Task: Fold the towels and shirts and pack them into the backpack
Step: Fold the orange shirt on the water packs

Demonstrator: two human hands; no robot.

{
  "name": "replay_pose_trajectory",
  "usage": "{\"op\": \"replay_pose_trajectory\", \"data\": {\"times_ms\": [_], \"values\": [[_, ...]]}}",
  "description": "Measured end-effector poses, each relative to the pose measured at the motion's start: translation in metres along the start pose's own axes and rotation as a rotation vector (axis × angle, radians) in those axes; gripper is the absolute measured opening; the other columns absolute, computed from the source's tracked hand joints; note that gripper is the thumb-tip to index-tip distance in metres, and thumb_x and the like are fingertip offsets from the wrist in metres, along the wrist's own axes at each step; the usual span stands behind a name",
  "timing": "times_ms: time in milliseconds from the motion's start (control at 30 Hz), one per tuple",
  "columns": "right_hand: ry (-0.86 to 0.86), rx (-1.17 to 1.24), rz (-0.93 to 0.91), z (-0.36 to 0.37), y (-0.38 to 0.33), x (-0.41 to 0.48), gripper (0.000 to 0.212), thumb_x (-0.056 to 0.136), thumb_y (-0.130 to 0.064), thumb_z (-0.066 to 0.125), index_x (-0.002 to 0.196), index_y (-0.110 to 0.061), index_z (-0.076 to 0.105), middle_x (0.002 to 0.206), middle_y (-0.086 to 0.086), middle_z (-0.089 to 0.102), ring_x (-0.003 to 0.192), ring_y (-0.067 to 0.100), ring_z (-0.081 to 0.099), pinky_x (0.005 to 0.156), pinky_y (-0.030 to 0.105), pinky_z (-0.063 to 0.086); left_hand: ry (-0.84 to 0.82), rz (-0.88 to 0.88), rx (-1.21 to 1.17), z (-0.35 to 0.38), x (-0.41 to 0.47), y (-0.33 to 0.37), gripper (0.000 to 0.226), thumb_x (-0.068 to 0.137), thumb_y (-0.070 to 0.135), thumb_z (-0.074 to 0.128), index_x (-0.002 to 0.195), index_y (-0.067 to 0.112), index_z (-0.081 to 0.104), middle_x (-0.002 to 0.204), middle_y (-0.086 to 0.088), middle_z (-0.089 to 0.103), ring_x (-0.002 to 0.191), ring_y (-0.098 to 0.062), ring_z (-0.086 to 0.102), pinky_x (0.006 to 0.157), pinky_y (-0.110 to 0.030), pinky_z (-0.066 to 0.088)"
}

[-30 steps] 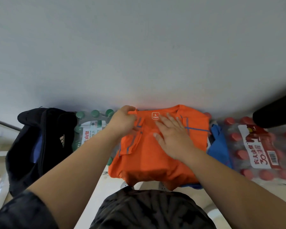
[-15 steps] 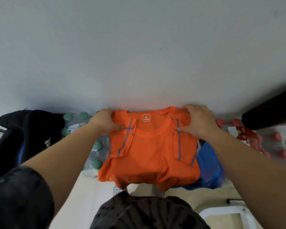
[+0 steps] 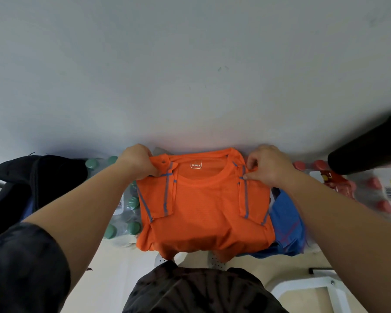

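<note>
An orange shirt [image 3: 203,213] with blue stripes lies front-up on packs of bottled water against the wall, both sleeves folded inward. My left hand [image 3: 139,161] grips its left shoulder. At the right shoulder, my right hand [image 3: 266,166] pinches the fabric. A blue garment [image 3: 287,224] sticks out from under the shirt on the right. The black backpack [image 3: 25,186] stands open at the far left.
A pack of green-capped bottles [image 3: 122,213] lies left of the shirt and a pack of red-capped bottles [image 3: 370,195] to the right. A black object [image 3: 370,150] juts in at the right edge. A white frame [image 3: 314,288] stands on the floor at lower right.
My right hand left the shirt's chest and took hold of the right shoulder, with the right sleeve now folded in. Both hands have lifted the shoulders slightly.
</note>
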State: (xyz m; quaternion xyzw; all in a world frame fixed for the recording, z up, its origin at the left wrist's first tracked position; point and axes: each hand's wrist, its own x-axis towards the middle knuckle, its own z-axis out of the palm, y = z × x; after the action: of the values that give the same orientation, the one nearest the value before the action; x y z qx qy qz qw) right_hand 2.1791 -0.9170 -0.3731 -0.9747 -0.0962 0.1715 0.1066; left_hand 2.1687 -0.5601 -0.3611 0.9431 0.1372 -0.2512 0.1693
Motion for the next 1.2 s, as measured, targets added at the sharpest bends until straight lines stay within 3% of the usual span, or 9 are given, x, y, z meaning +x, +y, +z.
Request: {"op": "replay_pose_trajectory", "data": {"times_ms": [167,233,400,600,800,867,967,1100,1200], "values": [[-0.08,-0.077,-0.037,-0.01,-0.005,0.001,0.022,0.077,-0.038,0.08,0.073,-0.027,0.061,0.081,-0.011,0.061,0.085,0.016,0.061,0.072,0.032,0.048,-0.028,0.121,0.037,-0.013,-0.011,-0.002,0.024,0.069,0.029,0.085,0.076,0.015,0.068,0.071,-0.001,0.064,0.069,-0.019,0.06,0.052,-0.025,0.04],[-0.095,-0.069,-0.057,-0.015,-0.005,0.0,0.02,0.077,-0.033,0.08,0.085,-0.024,0.064,0.086,-0.01,0.062,0.088,0.017,0.062,0.073,0.031,0.047,-0.04,0.157,0.039,-0.017,-0.016,-0.003,0.021,0.07,0.028,0.085,0.075,0.019,0.066,0.071,0.001,0.063,0.066,-0.014,0.058,0.051,-0.024,0.039],[-0.108,-0.023,-0.071,-0.017,-0.007,-0.006,0.05,0.073,-0.037,0.083,0.117,-0.017,0.069,0.109,0.004,0.071,0.102,0.026,0.065,0.085,0.034,0.052,-0.04,0.196,0.019,-0.022,-0.028,-0.007,0.021,0.074,0.027,0.082,0.07,0.022,0.062,0.071,0.001,0.063,0.067,-0.014,0.059,0.052,-0.025,0.04],[-0.09,-0.044,-0.09,-0.018,0.002,-0.009,0.026,0.082,-0.039,0.077,0.078,-0.014,0.07,0.081,0.005,0.067,0.08,0.024,0.062,0.068,0.033,0.047,0.058,0.27,0.008,-0.023,-0.036,-0.02,0.021,0.078,0.026,0.077,0.075,0.01,0.063,0.074,-0.008,0.064,0.071,-0.026,0.06,0.054,-0.027,0.042],[0.145,-0.079,-0.122,-0.05,0.004,-0.012,0.022,0.084,-0.036,0.072,0.085,-0.014,0.07,0.092,0.009,0.065,0.09,0.032,0.062,0.074,0.037,0.049,0.206,0.404,0.111,-0.04,-0.039,-0.018,0.036,0.083,0.043,0.065,0.065,0.016,0.05,0.066,0.0,0.054,0.069,-0.03,0.056,0.058,-0.031,0.037],[0.311,-0.169,-0.12,-0.07,-0.003,-0.01,0.017,0.085,-0.031,0.068,0.088,-0.014,0.069,0.095,0.013,0.069,0.093,0.036,0.064,0.073,0.038,0.048,0.356,0.458,0.155,-0.058,-0.038,-0.009,0.016,0.069,0.032,0.052,0.07,0.016,0.052,0.073,-0.007,0.062,0.078,-0.039,0.061,0.062,-0.035,0.043],[0.566,-0.27,-0.118,-0.094,-0.011,-0.01,0.018,0.085,-0.03,0.065,0.083,-0.012,0.065,0.084,0.017,0.069,0.083,0.041,0.066,0.066,0.041,0.049,0.658,0.544,0.211,-0.082,-0.041,0.006,0.03,0.061,0.021,0.048,0.085,0.013,0.066,0.089,-0.015,0.069,0.086,-0.042,0.063,0.068,-0.041,0.048],[0.806,-0.277,-0.191,-0.088,-0.007,-0.025,0.019,0.08,-0.029,0.053,0.076,-0.011,0.06,0.073,0.013,0.064,0.071,0.038,0.061,0.065,0.044,0.044,0.986,0.667,0.266,-0.085,-0.052,0.013,0.022,0.056,0.012,0.052,0.073,0.006,0.063,0.07,-0.015,0.061,0.067,-0.039,0.058,0.054,-0.038,0.042],[0.86,-0.264,-0.261,-0.068,0.003,-0.041,0.019,0.077,-0.028,0.055,0.081,-0.011,0.061,0.077,0.013,0.062,0.075,0.036,0.058,0.068,0.043,0.041,0.974,0.725,0.318,-0.057,-0.056,-0.001,0.017,0.051,0.009,0.055,0.068,0.007,0.057,0.062,-0.013,0.053,0.058,-0.035,0.053,0.049,-0.035,0.037]]}}
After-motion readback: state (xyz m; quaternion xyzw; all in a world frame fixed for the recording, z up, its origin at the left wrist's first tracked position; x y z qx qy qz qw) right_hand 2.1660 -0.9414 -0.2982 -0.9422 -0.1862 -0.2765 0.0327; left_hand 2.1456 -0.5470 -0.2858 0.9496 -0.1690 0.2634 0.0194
